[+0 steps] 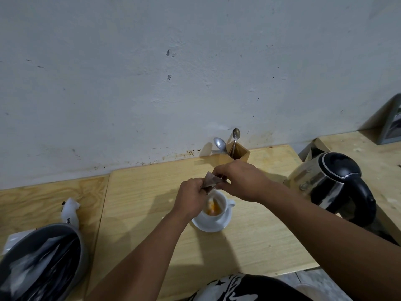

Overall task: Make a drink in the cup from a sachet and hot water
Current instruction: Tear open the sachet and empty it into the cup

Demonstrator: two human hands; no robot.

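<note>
A white cup (219,208) stands on a white saucer (211,227) in the middle of the wooden table, with orange powder or liquid inside. Just above the cup, both hands pinch a brown sachet (211,181). My left hand (188,197) grips its lower left end and my right hand (240,179) grips its upper right end. The sachet tilts down toward the cup, and a pale stream seems to fall from it into the cup. A steel and black kettle (332,185) stands to the right of the cup.
A wooden holder (237,154) with spoons (220,144) stands against the wall behind the hands. A grey bowl (43,259) of dark sachets sits at the lower left, with a white torn packet (70,211) beside it. A grey box (392,124) is far right.
</note>
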